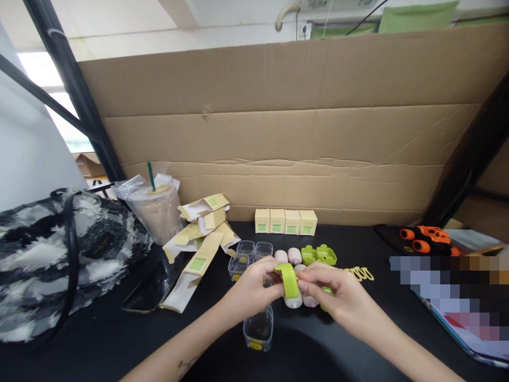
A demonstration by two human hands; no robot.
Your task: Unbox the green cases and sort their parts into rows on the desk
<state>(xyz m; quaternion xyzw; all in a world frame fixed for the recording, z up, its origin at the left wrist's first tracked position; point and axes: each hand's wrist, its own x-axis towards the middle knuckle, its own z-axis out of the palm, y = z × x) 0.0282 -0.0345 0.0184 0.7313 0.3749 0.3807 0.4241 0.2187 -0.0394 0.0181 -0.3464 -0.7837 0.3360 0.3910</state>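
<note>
My left hand (254,286) is closed on a curved, bright green plastic piece (291,282), thumb below and fingers behind it. From the other side, the fingertips of my right hand (338,292) pinch at its right edge; what lies exactly between them is partly hidden. Under and behind the hands are several pale, rounded pieces (294,255). Green flower-shaped pieces (326,254) lie just beyond the right hand. One clear plastic container (258,331) with a yellow label stands below the left wrist, and several more clear containers (245,248) are grouped behind the left hand.
Several small yellow boxes (285,222) line the back by the cardboard panel (286,143). Opened cartons (207,249), a phone (153,286), a bagged drink cup (155,212) and a bag (40,254) occupy the left. Yellow loops (361,274) and an orange toy car (429,240) lie right.
</note>
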